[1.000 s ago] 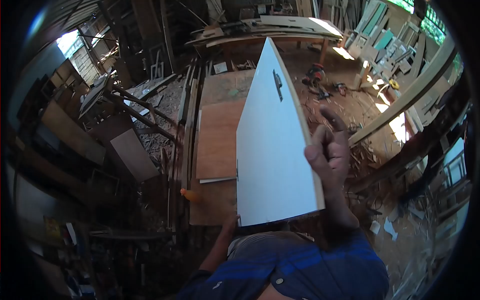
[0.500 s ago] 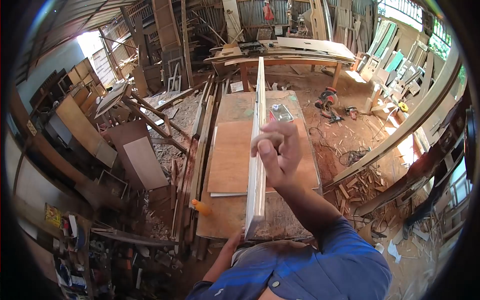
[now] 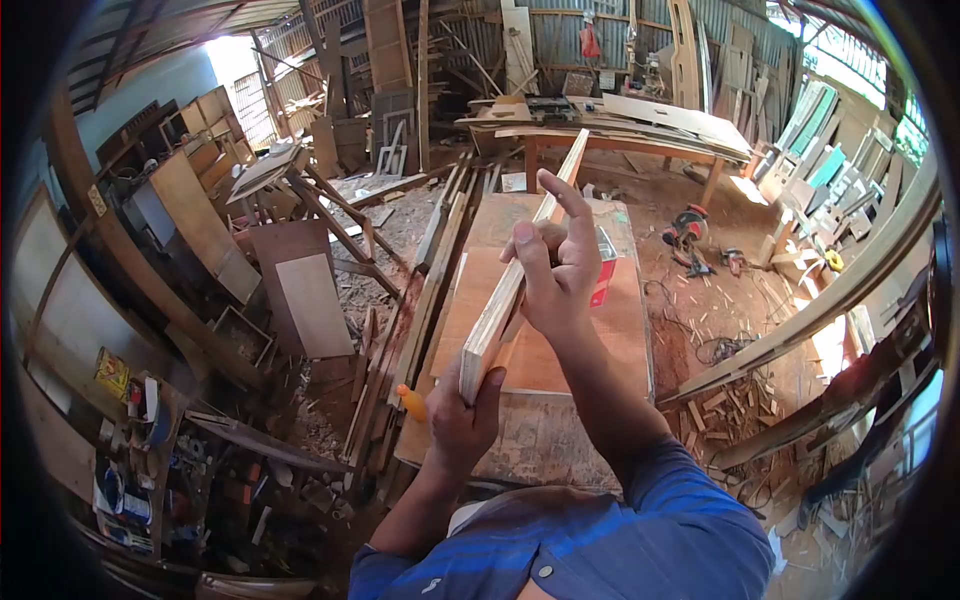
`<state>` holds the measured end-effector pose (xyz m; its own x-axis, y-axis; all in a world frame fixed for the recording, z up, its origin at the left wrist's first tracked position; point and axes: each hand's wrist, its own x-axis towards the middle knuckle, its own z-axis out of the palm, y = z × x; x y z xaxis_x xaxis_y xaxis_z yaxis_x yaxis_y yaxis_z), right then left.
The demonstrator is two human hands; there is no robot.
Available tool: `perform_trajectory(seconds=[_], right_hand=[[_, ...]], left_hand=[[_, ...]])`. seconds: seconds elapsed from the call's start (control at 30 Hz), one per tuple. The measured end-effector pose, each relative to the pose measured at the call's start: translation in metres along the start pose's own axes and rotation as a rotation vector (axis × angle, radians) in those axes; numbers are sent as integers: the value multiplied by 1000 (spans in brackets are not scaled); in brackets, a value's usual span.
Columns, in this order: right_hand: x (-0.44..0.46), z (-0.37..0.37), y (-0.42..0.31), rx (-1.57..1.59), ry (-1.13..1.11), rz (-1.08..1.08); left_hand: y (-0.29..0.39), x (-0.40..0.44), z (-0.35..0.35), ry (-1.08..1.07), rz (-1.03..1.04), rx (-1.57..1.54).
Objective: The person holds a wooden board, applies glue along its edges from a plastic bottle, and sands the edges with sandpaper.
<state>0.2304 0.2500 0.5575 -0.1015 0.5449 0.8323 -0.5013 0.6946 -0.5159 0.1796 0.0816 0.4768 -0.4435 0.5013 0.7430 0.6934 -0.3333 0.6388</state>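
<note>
A long pale wooden board (image 3: 497,318) is held on edge and slants away from me above the workbench (image 3: 560,425). My left hand (image 3: 465,415) is closed around its near end, thumb on the right side. Farther along, my right hand (image 3: 562,275) has its fingers curled at the board's upper edge, with the index finger raised. Under the board lies a reddish-brown plywood sheet (image 3: 622,345). A red and white container (image 3: 604,262) stands on it, partly hidden by my right hand. An orange bottle (image 3: 411,402) is just left of my left hand.
Long timbers (image 3: 420,315) run along the bench's left side. A second table (image 3: 620,146) at the back carries boards and sheets. On the floor to the right are a red power tool (image 3: 686,226), cords and wood offcuts. A cluttered shelf (image 3: 160,470) stands at lower left.
My left hand has come up and grips the board's near end. The board has been raised and turned, its near end swinging left. My right hand has moved slightly up with it.
</note>
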Motion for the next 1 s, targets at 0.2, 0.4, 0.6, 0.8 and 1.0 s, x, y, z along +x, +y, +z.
perform_trajectory(seconds=[0.2, 0.4, 0.6, 0.8, 1.0], right_hand=[[2, -54, -20, -149, -378, 233], [-2, -50, -55, -508, -629, 231], [-15, -47, -87, -799, -711, 158], [-27, -46, -128, -589, -798, 100], [-16, -49, -88, -676, -770, -72]], left_hand=[[-2, -11, -2, 31, -17, -21], [-2, -21, -1, 31, -33, 5], [1, -28, 0, -3, -81, 67], [6, -22, -1, 18, 24, 34], [-1, -36, -6, 39, -140, -7]])
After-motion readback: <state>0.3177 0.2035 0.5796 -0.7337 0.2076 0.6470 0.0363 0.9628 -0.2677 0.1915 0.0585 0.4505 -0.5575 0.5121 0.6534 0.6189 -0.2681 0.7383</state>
